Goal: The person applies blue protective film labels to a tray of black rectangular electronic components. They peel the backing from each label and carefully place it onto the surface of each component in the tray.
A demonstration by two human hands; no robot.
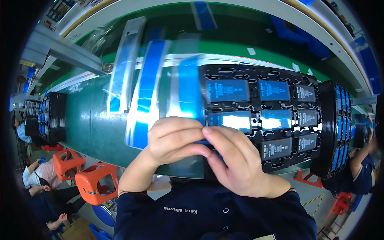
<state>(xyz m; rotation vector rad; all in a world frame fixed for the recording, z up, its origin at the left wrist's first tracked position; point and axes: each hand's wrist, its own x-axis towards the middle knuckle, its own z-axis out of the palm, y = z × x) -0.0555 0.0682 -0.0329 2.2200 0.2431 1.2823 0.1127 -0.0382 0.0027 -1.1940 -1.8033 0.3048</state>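
Both hands, left hand point(174, 140) and right hand point(232, 160), pinch shut on a thin blue plastic strip point(204, 142) beside the black plastic tray point(256, 76) on the green table point(92, 124).

Glossy black moulded plastic tray point(276, 76) carries rows of flat rectangular cells point(228, 90), blue-faced, some dark grey with pale print. Clear film strips point(146, 86) show bright blue bands; the conveyor belt surface point(90, 120) is deep green. Stools point(98, 182) orange; sleeves navy.
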